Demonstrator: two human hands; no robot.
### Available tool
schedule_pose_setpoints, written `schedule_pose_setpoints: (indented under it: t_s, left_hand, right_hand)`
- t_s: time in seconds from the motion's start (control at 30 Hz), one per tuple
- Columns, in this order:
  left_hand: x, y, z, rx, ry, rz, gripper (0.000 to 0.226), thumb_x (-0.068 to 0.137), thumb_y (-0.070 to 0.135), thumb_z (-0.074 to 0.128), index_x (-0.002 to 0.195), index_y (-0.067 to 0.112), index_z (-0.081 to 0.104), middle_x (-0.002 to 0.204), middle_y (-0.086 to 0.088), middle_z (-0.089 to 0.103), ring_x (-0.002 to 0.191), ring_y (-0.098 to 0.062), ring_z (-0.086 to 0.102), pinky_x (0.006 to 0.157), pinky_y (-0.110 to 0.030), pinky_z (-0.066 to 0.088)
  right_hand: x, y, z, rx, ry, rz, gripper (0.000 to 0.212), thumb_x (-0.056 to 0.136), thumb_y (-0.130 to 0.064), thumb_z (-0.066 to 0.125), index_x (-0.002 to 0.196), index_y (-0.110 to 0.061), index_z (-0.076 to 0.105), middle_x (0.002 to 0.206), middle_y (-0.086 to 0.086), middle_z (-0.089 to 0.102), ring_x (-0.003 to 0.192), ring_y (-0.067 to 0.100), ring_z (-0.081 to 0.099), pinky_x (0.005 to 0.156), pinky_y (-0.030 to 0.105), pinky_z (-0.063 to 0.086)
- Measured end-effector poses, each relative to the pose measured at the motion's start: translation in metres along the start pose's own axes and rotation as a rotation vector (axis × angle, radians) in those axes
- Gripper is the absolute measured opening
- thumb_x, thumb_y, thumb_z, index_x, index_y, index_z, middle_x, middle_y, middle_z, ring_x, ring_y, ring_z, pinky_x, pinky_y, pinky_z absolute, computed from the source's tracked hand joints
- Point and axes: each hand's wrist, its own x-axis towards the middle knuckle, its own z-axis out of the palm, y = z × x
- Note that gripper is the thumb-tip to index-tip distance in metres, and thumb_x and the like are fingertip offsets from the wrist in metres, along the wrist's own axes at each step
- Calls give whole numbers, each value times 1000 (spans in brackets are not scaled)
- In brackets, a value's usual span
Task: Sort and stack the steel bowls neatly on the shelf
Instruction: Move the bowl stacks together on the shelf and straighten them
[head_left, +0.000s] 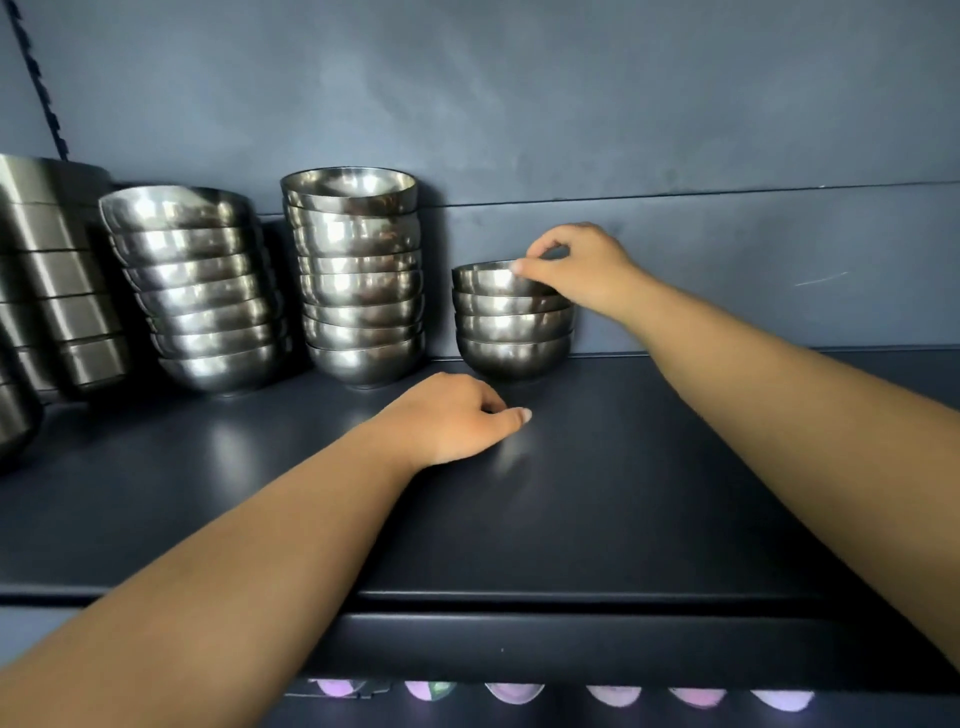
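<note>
steel bowl, top of the short stack under the right hand, pinched at its rim; left hand rests loosely curled, empty, on the shelf. risk: off-centre release may tip the stack.

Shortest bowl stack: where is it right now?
Head view: the shortest bowl stack stands rightmost in the row, beside the tallest stack, with the right hand pinching its top rim.

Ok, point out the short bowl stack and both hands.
short bowl stack (511, 332), head view, lower bowl's side.
right hand (582, 270), head view, back of hand.
left hand (447, 421), head view, back of hand.
</note>
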Motion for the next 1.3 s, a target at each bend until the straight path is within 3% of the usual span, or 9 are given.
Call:
schedule_pose_setpoints:
  t_s: [0.1, 0.23, 0.4, 0.53, 0.77, 1.0, 1.17, 1.3]
  left_hand:
    - [0, 2, 0, 29, -1, 17, 40, 88, 55, 44, 97, 26, 70, 105, 9, 66, 96, -8, 55, 82, -25, 43]
    - [-6, 0, -5, 40, 20, 34, 36, 89, 54, 43, 86, 26, 65, 90, 7, 61, 96, -13, 57, 79, -27, 43]
    - [-28, 8, -14, 208, 102, 150, 35, 88, 51, 48, 106, 26, 65, 114, 5, 64, 108, -16, 55, 90, -32, 46]
    - [-66, 2, -25, 203, 252, 212, 34, 90, 48, 47, 109, 26, 64, 114, 3, 64, 107, -18, 56, 88, -31, 45]
    - [-154, -22, -48, 186, 316, 96, 36, 90, 48, 46, 103, 21, 67, 109, -4, 68, 103, -22, 59, 85, -31, 46]
    - [-252, -38, -69, 136, 390, -90, 37, 90, 49, 46, 92, 20, 68, 97, -1, 70, 88, -19, 59, 70, -26, 39]
    - [-310, -57, -79, 75, 404, -196, 41, 90, 52, 45, 90, 19, 68, 95, 0, 70, 92, -19, 61, 72, -25, 39]
    - [-340, -85, -96, 78, 411, -299, 40, 90, 53, 44, 88, 19, 66, 93, -1, 67, 91, -20, 58, 73, -27, 38]
  right_hand:
    - [-11, -2, -5, -134, 130, -30, 25, 81, -36, 64, 95, -15, 66, 120, 5, 55, 114, 18, 50, 84, 18, 32]
    - [-46, -9, -12, -276, 233, -64, 32, 84, -37, 60, 103, -12, 61, 112, 8, 60, 106, 25, 54, 81, 26, 35]
    - [-103, -16, -19, -419, 187, -67, 36, 86, -42, 56, 108, -14, 59, 105, 5, 65, 99, 26, 58, 72, 27, 37]
    - [-138, -31, -23, -532, 66, -71, 37, 87, -45, 52, 105, -15, 61, 107, 4, 64, 100, 24, 56, 73, 28, 41]
    - [-188, -80, -19, -497, 1, -179, 30, 87, -43, 51, 98, -17, 63, 105, 4, 65, 102, 24, 55, 83, 35, 47]
    - [-240, -130, -8, -351, -54, -227, 36, 87, -50, 49, 92, -19, 65, 100, 2, 66, 96, 22, 56, 74, 30, 43]
    - [-264, -166, 11, -277, -138, -217, 33, 86, -50, 49, 90, -21, 65, 104, 3, 66, 99, 22, 57, 79, 31, 44]
    - [-264, -202, 31, -229, -168, -230, 33, 87, -50, 49, 85, -22, 65, 100, 2, 68, 96, 22, 58, 72, 28, 40]
